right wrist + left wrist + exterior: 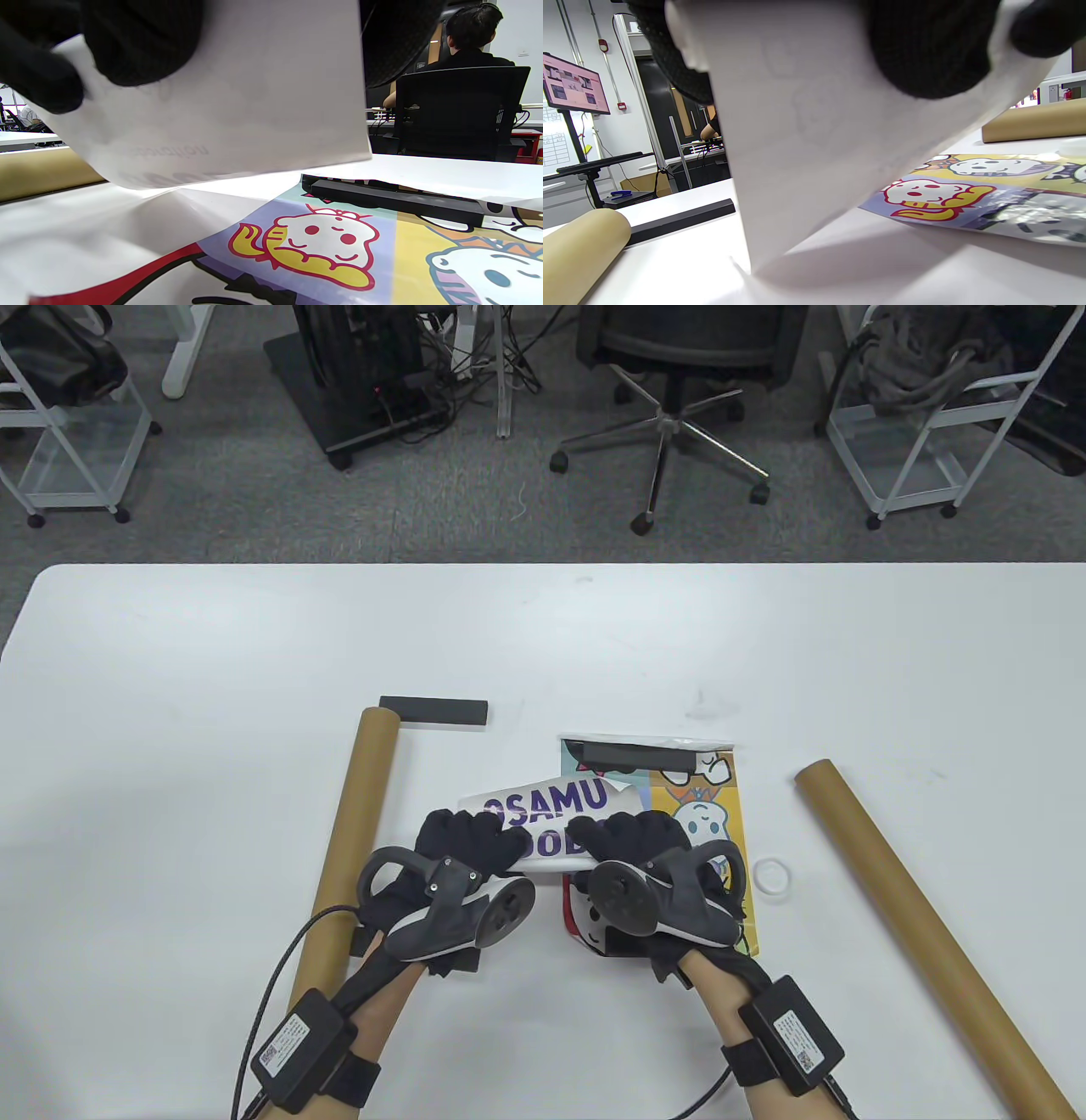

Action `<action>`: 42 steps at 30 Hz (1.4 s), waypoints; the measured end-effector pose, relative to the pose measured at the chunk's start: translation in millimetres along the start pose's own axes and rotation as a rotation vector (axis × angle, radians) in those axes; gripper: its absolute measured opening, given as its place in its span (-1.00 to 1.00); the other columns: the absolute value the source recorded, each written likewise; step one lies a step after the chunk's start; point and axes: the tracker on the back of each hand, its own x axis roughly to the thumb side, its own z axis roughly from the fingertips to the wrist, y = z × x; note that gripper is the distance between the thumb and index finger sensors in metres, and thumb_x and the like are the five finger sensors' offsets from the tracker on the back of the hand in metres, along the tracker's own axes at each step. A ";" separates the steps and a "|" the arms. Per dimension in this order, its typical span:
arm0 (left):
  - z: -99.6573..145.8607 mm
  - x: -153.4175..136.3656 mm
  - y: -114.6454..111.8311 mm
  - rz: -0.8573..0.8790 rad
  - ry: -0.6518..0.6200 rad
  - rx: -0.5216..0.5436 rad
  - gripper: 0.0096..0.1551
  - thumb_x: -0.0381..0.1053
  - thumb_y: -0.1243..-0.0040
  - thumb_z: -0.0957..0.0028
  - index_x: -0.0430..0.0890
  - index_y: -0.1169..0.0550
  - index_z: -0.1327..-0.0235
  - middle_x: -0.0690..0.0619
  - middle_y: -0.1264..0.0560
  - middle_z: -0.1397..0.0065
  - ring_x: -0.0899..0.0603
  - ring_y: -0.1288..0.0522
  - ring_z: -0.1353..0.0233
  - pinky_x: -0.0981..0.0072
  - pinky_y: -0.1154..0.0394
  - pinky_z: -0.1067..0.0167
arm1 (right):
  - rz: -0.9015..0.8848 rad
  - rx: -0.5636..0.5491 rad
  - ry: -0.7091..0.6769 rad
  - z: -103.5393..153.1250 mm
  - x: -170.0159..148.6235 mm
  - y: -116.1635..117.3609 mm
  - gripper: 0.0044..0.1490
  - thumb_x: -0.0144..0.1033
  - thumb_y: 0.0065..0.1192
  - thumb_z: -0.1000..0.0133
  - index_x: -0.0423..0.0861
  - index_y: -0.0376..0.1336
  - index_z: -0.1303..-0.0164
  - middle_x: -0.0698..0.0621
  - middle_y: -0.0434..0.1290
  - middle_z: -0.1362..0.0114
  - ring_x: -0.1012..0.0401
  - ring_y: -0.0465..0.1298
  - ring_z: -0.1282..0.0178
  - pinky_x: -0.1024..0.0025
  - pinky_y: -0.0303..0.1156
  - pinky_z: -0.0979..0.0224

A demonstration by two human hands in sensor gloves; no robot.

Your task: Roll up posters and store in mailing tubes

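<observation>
Table view: poster (543,814) lower centre, thin, floppy, crease-prone.
Grip: left hand (462,848) and right hand (632,844) closed on its lifted edge.
Hold: take outer corners.

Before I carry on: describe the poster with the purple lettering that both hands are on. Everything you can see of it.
The white poster is thin, flexible paper with big purple letters reading OSAMU on top; its underside is plain white. The left hand and right hand each hold its near edge, lifting and curling it. It slopes down to the table and overlaps the colourful cartoon poster. Not yet a roll.
</observation>
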 end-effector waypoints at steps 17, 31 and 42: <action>-0.2 -1.5 -1.2 0.019 0.006 0.011 -0.41 0.23 0.08 -0.09 0.17 -0.46 -0.39 0.20 -0.60 -0.19 -0.02 -0.62 -0.10 -0.07 -0.49 -0.50 | -0.081 0.052 -0.011 -1.5 -7.3 2.4 -0.32 -0.05 0.05 -0.11 -0.08 0.21 -0.42 -0.04 0.49 -0.20 -0.04 0.52 -0.05 -0.35 0.30 -0.47; 0.7 1.7 1.1 -0.005 0.000 0.015 -0.50 0.25 -0.08 -0.05 0.23 -0.57 -0.24 0.16 -0.52 -0.36 -0.07 -0.56 -0.31 -0.11 -0.44 -0.54 | -0.022 -0.004 0.008 1.1 -4.8 1.5 -0.41 -0.08 0.18 -0.03 0.03 0.32 -0.28 -0.06 0.44 -0.32 -0.06 0.50 -0.19 -0.34 0.30 -0.48; 0.4 2.7 -0.8 0.002 -0.009 -0.012 -0.40 0.27 -0.15 0.00 0.18 -0.57 -0.33 0.17 -0.58 -0.20 -0.02 -0.62 -0.18 -0.11 -0.47 -0.51 | -0.019 0.006 0.002 3.4 -3.4 1.7 -0.32 -0.09 0.21 0.00 -0.02 0.29 -0.35 0.00 0.49 -0.19 -0.01 0.54 -0.08 -0.32 0.31 -0.48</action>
